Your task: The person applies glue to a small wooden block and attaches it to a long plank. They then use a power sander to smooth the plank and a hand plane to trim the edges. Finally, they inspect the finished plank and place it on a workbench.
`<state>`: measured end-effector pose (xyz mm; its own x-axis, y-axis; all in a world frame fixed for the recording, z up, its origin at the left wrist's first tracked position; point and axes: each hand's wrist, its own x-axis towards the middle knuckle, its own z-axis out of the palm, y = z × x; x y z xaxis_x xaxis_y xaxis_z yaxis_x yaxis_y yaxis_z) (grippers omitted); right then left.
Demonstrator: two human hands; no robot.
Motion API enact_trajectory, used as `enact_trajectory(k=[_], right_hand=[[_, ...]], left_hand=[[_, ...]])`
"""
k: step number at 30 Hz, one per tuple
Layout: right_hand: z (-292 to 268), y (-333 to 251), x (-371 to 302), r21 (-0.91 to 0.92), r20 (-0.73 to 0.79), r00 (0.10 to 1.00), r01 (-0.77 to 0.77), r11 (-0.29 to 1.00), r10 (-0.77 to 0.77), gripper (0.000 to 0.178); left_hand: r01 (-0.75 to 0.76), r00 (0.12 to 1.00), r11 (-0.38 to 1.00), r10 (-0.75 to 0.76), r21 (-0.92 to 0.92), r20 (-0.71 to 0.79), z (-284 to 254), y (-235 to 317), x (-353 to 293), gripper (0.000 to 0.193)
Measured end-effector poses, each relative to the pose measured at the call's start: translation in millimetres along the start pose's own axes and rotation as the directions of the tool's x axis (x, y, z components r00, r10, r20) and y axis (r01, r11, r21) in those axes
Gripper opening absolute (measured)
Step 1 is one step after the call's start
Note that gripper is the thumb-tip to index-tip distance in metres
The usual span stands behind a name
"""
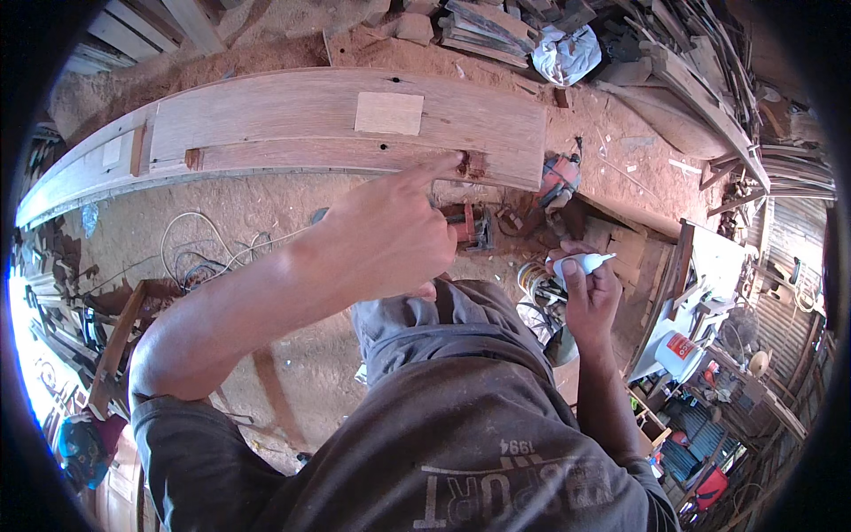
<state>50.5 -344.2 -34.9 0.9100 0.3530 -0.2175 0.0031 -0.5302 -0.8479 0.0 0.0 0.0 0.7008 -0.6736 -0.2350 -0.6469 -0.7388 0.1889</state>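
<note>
A long wooden panel [266, 111] lies across in front of me, with a pale rectangle [388, 113] on its face. My left hand [399, 226] reaches over its near edge. The index finger is stretched out, its tip at a dark reddish-brown patch [475, 166] near the panel's right end; the other fingers are curled, with nothing visible in them. A similar brown patch [194, 160] marks the panel farther left. To the right, away from the panel, my right hand [592, 306] is closed round a small white glue bottle [578, 265], its pointed nozzle aimed rightward.
A red power tool [560, 177] sits by the panel's right end, and another red tool [464, 226] is below the near edge. A pale cable [166, 244] loops on the dirt floor. Scrap wood [487, 35] is piled beyond; a white bucket [680, 355] stands at right.
</note>
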Motion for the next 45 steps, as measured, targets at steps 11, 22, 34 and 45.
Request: enact_trajectory(k=[11, 22, 34, 45], right_hand=[[-1.2, -5.8, -0.8, -0.093, -0.016, 1.0, -0.002, 0.996, 0.001, 0.029], [5.8, -1.2, -3.0, -0.018, -0.034, 0.999, 0.006, 1.0, -0.007, 0.03], [2.8, 3.6, -4.5, -0.208, -0.017, 0.999, 0.046, 0.977, -0.05, 0.027], [9.2, 2.4, -5.1, -0.06, -0.028, 0.999, 0.025, 0.998, -0.027, 0.022]], left_hand=[[-0.009, 0.999, 1.0, 0.009, -0.021, -0.037, 3.6, 9.9, 4.5, 0.057], [-0.009, 0.999, 1.0, 0.01, -0.02, 0.033, 0.3, 10.2, 5.6, 0.057], [-0.016, 0.999, 1.0, 0.017, -0.022, 0.049, 3.6, 11.0, 1.1, 0.058], [-0.023, 1.0, 1.0, 0.023, -0.02, -0.007, 0.1, 9.7, 1.5, 0.057]])
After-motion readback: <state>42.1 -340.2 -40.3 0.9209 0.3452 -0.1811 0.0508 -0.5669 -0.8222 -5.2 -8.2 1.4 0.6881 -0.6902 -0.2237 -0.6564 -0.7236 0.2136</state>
